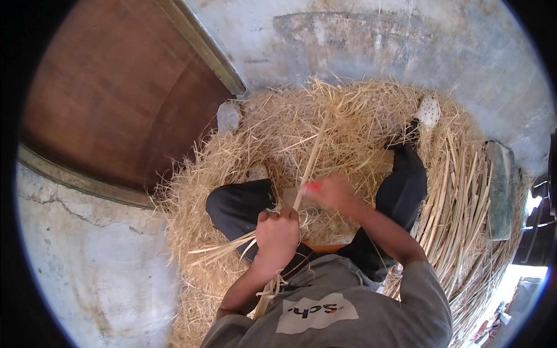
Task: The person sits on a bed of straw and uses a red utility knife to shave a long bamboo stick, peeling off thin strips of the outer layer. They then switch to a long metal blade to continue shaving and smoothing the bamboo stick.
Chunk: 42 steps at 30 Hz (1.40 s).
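Stalks at frame centre, grasped by left hand, need tension; right hand, gripping blurred red object, needs control.

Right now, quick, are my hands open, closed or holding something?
Left hand: closed around pale straw stalks.
Right hand: closed, apparently holding a red object, too blurred to identify.

A long pale stalk slants forward beside a blurred red object.
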### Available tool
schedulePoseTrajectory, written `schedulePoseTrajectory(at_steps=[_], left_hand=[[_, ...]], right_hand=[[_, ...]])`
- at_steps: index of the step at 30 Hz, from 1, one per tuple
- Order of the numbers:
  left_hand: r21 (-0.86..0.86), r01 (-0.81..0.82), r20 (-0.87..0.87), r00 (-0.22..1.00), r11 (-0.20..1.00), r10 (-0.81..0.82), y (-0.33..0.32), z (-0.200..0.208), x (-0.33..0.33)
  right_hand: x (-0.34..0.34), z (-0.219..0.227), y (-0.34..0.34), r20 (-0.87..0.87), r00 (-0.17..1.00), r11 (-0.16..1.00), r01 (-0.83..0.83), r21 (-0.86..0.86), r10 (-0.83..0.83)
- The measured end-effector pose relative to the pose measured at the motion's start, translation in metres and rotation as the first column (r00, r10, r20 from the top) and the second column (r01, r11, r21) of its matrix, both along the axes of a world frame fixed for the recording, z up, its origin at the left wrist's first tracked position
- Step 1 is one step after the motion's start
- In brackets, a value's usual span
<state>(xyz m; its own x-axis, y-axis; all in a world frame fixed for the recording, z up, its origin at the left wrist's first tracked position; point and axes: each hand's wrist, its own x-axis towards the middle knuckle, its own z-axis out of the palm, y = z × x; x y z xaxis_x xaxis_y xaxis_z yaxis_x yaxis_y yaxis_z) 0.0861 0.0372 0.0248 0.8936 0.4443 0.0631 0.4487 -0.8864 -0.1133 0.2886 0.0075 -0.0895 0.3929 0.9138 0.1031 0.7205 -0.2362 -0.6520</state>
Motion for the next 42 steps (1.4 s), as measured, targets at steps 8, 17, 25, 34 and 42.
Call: schedulePoseTrajectory(at_steps=[8, 17, 25, 34, 42], left_hand=[[-0.038, -0.012, 0.016, 1.000, 0.999, 0.013, -0.001, 0.007, -0.005], [-0.023, 0.048, 0.040, 0.998, 0.999, -0.047, -0.008, 0.015, -0.007], [0.008, 0.070, 0.041, 0.997, 0.997, -0.071, -0.008, 0.009, -0.011], [-0.111, 0.140, 0.038, 0.990, 0.984, -0.136, -0.039, 0.039, -0.030], [-0.316, -0.005, 0.276, 0.956, 0.949, 0.097, 0.017, 0.058, -0.037]], right_hand=[[0.005, 0.010, 0.001, 0.145, 0.982, 0.971, -0.084, -0.223, 0.118], [-0.002, -0.017, -0.002, 0.177, 0.984, 0.997, 0.038, -0.063, -0.027], [0.038, -0.043, 0.007, 0.114, 0.981, 0.982, 0.147, 0.115, -0.160], [0.187, -0.085, -0.002, 0.069, 0.747, 0.742, 0.665, -0.081, -0.661], [0.115, -0.062, -0.022, -0.058, 0.890, 0.886, 0.456, 0.080, -0.453]])
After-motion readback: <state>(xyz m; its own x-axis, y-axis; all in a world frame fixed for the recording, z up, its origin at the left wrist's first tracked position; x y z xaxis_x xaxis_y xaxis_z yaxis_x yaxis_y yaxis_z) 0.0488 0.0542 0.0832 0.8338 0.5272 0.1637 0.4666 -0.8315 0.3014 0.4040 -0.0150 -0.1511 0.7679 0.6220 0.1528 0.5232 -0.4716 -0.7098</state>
